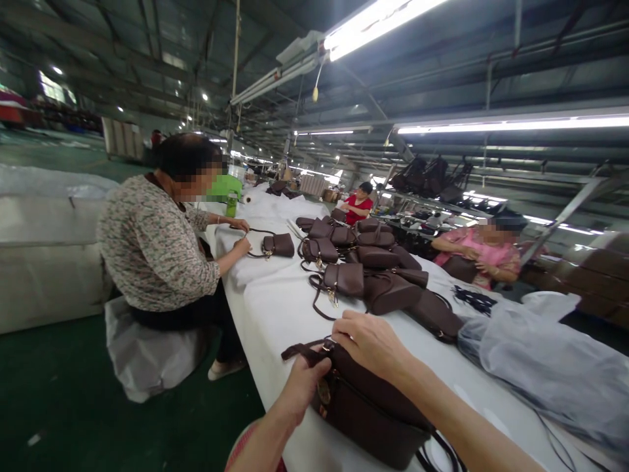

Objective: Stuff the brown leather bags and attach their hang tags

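A dark brown bag (378, 410) with a zip and gold-coloured fittings lies on the white-covered table edge nearest me. My left hand (307, 380) is closed on the brown strap (299, 349) at the bag's left end, thumb on top. Over the same end, my right hand (366, 337) has its fingers bent and pressed together by a small metal ring (327, 344); part of the strap end is hidden under the fingers. A gold charm (323, 391) hangs just below my left thumb.
Brown bags (393, 292) are piled beyond my hands on the table (275, 308). Clear plastic (545, 354) lies at right. A person in a patterned top (152, 242) sits left, handling a strap; others sit across.
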### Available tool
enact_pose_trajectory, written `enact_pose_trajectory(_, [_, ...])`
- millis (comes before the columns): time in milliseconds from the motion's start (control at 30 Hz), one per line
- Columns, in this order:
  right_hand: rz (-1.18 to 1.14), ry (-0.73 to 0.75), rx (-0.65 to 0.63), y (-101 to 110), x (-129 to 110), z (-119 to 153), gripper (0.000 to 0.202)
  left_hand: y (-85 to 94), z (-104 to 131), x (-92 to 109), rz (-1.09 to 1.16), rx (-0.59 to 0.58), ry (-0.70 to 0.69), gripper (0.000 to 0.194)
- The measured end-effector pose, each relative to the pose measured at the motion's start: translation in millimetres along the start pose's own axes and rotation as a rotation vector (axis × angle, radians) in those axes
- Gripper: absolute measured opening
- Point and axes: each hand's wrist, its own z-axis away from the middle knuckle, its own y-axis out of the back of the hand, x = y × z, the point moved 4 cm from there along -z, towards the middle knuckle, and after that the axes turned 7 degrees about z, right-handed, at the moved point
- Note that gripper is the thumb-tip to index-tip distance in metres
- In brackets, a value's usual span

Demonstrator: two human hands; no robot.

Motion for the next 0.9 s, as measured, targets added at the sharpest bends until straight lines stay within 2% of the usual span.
enact_pose_trajectory(167, [0.076, 0.126, -0.042, -8.2, -9.2, -5.5, 0.028, -2.6, 5.8, -4.8, 0.133, -0.039, 0.007, 0.035])
enact_pose_trajectory(233, [0.078, 0.136, -0.058, -7.6, -9.4, -7.0, 0.028, -0.6, 5.9, -11.0, 0.179, -0.066, 0.008, 0.039])
enact_pose_trajectory(400, [0.068, 0.157, -0.109, -1.1, -3.3, -8.7, 0.025, 5.8, 6.8, -24.9, 0.255, -0.046, 0.022, 0.04])
enact_pose_trajectory(567, [0.132, 0.207, -0.148, 0.9, -5.5, -8.6, 0.024, 4.1, 10.6, -22.8, 0.304, -0.057, 0.054, 0.042])
enact_pose_trajectory(900, [0.172, 0.176, -0.145, -2.5, -7.6, -1.1, 0.026, 3.9, 14.5, -23.2, 0.393, 0.009, 0.081, 0.053])
